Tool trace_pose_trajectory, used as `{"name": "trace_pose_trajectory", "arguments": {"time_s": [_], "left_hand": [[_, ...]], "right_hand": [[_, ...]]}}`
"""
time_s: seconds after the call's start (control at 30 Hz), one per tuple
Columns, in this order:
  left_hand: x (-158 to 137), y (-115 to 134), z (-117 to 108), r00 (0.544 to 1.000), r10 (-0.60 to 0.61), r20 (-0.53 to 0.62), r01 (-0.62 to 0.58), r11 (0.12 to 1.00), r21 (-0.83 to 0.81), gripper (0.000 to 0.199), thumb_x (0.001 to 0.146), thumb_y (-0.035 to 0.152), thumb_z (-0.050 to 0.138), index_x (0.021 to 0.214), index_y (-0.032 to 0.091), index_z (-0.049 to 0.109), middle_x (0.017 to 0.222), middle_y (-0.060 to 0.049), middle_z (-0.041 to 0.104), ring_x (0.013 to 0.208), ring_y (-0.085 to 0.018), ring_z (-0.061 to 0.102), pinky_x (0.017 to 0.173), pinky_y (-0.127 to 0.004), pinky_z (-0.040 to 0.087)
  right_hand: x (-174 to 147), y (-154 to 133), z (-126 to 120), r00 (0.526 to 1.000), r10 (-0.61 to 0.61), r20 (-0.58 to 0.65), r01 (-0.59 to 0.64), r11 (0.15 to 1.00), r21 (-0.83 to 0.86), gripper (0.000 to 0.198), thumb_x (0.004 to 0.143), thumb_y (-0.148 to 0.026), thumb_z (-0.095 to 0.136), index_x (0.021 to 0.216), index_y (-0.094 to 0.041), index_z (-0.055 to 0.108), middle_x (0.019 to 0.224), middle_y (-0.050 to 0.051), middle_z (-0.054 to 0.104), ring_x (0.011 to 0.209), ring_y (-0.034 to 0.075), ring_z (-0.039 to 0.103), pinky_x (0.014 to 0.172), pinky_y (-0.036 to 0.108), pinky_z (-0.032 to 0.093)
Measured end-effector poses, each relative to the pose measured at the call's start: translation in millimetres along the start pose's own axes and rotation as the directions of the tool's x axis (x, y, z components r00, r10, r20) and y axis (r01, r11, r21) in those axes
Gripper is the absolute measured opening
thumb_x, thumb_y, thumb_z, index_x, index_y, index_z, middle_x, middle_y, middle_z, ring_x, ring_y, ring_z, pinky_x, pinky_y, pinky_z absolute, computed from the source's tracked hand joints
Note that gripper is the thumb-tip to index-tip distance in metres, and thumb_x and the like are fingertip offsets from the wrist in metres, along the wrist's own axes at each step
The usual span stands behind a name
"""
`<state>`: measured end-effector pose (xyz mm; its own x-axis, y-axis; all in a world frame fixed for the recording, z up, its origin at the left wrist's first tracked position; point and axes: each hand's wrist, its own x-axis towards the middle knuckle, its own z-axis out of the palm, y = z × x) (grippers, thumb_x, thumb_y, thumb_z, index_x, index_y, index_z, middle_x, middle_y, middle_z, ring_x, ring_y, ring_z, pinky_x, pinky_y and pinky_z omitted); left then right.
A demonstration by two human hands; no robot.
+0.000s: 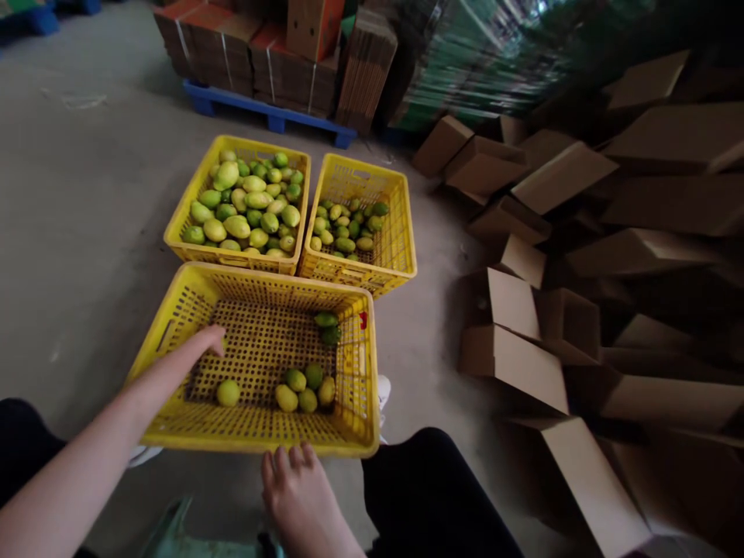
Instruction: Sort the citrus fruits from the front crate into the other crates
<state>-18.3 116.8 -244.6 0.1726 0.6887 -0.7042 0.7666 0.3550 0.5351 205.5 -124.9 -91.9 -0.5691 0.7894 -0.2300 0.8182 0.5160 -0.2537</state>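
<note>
Low in the near yellow crate (174,298), my left hand (209,339) reaches in with its fingers curled down. A yellowish patch shows by its fingertips, too small to make out. My right hand (296,484) is at the crate's near rim, fingers slightly apart and fingertips against the edge, nothing visible in them. Inside this crate, a single yellow-green lemon (229,393) lies near my left hand. Several lemons (307,387) cluster toward the near right, and two darker green ones (328,327) lie by the right wall.
Behind stand a yellow crate (232,257) full of lemons and another crate (401,225) partly filled. Open cardboard boxes (528,364) are heaped at the right. Flattened cartons (232,54) sit on a blue pallet (276,116) at the back. My knee (430,488) is beside the near crate.
</note>
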Motion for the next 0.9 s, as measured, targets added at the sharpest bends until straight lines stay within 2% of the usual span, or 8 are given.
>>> {"name": "trace_pose_trajectory", "arguments": {"time_s": [0.13,0.2,0.3,0.47,0.6,0.7,0.8,0.9], "left_hand": [[-58,21,-24,0.903,-0.192,0.384,0.252,0.961,-0.112,0.018,0.06,0.03,0.073,0.067,0.016,0.062,0.063,-0.008,0.064,0.07,-0.028,0.063,0.061,-0.035,0.051],[-95,34,-39,0.798,-0.181,0.574,0.371,0.899,-0.232,0.023,0.065,0.037,0.068,0.076,0.017,0.068,0.068,-0.011,0.068,0.067,-0.028,0.064,0.055,-0.034,0.05],[-151,54,-60,0.762,-0.042,0.646,0.398,0.818,-0.417,0.04,0.072,0.047,0.061,0.095,0.017,0.071,0.069,-0.013,0.069,0.063,-0.028,0.065,0.049,-0.032,0.047],[-219,68,-64,0.841,0.178,0.511,0.34,0.56,-0.755,0.054,0.081,0.064,0.05,0.089,0.015,0.068,0.057,-0.012,0.063,0.051,-0.024,0.061,0.038,-0.028,0.042],[-239,65,-44,0.944,0.195,0.266,0.264,0.04,-0.964,0.035,0.082,0.051,0.057,0.081,0.016,0.061,0.077,-0.011,0.069,0.061,-0.021,0.067,0.055,-0.031,0.057],[-239,64,-37,0.994,0.063,0.088,0.103,-0.325,-0.94,0.012,0.086,0.029,0.055,0.085,0.018,0.059,0.073,-0.002,0.067,0.06,-0.011,0.066,0.06,-0.022,0.057],[-238,65,-43,0.997,-0.053,0.062,0.035,-0.405,-0.914,0.008,0.088,0.024,0.054,0.088,0.018,0.059,0.069,0.0,0.066,0.06,-0.01,0.066,0.061,-0.021,0.057],[-242,66,-54,0.988,-0.124,0.087,0.03,-0.403,-0.915,0.013,0.089,0.029,0.054,0.088,0.017,0.058,0.069,-0.001,0.066,0.059,-0.012,0.066,0.058,-0.021,0.057]], "right_hand": [[8,-20,-23,0.996,-0.049,0.072,0.05,0.999,-0.004,0.032,0.093,-0.018,0.053,0.119,-0.002,0.063,0.099,0.021,0.072,0.094,0.03,0.07,0.086,0.045,0.056],[12,-31,-36,0.987,-0.043,0.155,0.047,0.999,-0.023,0.039,0.093,-0.018,0.051,0.128,-0.001,0.059,0.106,0.025,0.071,0.102,0.033,0.069,0.09,0.048,0.055],[18,-46,-52,0.954,0.042,0.296,-0.027,0.998,-0.055,0.039,0.094,-0.016,0.048,0.128,0.001,0.06,0.108,0.029,0.07,0.105,0.036,0.069,0.09,0.05,0.053],[32,-57,-69,0.935,0.021,0.353,-0.028,1.0,0.014,0.037,0.093,-0.009,0.045,0.124,0.0,0.061,0.113,0.027,0.069,0.107,0.033,0.068,0.09,0.045,0.053],[37,-43,-71,0.914,0.003,0.405,-0.033,0.997,0.067,0.038,0.091,-0.01,0.047,0.126,-0.004,0.061,0.115,0.022,0.07,0.109,0.031,0.068,0.094,0.042,0.051],[28,-13,-70,0.879,0.081,0.47,-0.147,0.983,0.106,0.041,0.09,-0.011,0.047,0.129,-0.01,0.059,0.118,0.018,0.071,0.109,0.028,0.068,0.094,0.038,0.051],[19,28,-66,0.849,0.266,0.456,-0.297,0.955,-0.004,0.043,0.091,-0.011,0.043,0.131,-0.01,0.057,0.122,0.02,0.069,0.111,0.029,0.068,0.092,0.04,0.051],[24,68,-52,0.746,0.416,0.52,-0.42,0.9,-0.117,0.038,0.093,-0.015,0.046,0.127,-0.013,0.06,0.121,0.019,0.069,0.109,0.031,0.069,0.089,0.041,0.052]]}}
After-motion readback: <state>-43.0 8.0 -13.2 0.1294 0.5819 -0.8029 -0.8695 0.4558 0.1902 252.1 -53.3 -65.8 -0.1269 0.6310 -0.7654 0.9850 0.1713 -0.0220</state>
